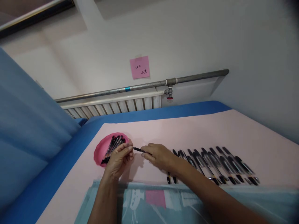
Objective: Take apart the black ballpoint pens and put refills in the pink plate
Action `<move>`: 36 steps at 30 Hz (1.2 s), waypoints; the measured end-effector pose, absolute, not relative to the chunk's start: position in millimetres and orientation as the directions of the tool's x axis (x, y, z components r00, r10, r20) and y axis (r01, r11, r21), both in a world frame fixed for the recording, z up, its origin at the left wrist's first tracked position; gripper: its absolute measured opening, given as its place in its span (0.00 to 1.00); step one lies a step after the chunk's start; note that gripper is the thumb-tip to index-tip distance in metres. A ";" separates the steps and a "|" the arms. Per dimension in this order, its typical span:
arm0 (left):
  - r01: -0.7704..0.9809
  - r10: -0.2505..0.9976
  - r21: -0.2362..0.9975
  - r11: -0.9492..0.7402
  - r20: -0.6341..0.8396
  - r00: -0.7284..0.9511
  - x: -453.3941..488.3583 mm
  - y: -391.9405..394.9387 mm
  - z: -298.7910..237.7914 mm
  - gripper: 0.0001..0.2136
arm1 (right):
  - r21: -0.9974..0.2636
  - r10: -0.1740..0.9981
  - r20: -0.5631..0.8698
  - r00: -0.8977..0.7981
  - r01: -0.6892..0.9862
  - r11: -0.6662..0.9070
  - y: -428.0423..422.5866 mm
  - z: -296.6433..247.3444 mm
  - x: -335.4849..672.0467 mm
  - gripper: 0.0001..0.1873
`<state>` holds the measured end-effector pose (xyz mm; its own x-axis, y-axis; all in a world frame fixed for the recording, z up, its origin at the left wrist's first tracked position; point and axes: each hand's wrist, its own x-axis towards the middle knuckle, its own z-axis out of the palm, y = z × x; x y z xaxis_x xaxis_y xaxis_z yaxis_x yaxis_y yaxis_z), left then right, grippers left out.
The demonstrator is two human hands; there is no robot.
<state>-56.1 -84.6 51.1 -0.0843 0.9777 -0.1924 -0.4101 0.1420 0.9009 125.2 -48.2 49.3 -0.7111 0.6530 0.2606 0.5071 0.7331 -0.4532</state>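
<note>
A black pen [138, 149] is held level above the pink sheet, between my two hands. My right hand [160, 156] is closed around the pen's right part, which its fingers cover. At the other end, the thumb and fingers of my left hand [119, 159] pinch the pen's narrow tip; any small part inside that pinch is hidden. Left of my left hand lies a pink scalloped dish [99, 152] with several clear-barrelled, black-capped pens [114, 144] in it. Pen parts [210, 163], clear barrels and black caps among them, lie in rows right of my right hand, partly behind my forearm.
Pale pink sheeting [187, 130] covers the surface, with a blue border [163, 112] behind. A teal patterned cloth [137, 202] lies along the near edge. A blue curtain [28, 124] hangs at left. Beyond are a radiator [116, 105], a metal pipe [100, 94] and a pink note [140, 67].
</note>
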 end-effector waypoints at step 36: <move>-0.423 0.980 0.906 -0.025 -0.062 -0.189 -34.3 -82.8 47.4 0.11 | -0.679 0.797 0.375 -0.474 0.445 0.584 -64.7 42.4 106.5 0.06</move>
<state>-34.3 -82.8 47.4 -0.1891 0.9800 -0.0618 -0.4233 -0.0246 0.9057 106.5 -64.7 42.4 -0.4739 0.7968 0.3748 0.4449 0.5840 -0.6790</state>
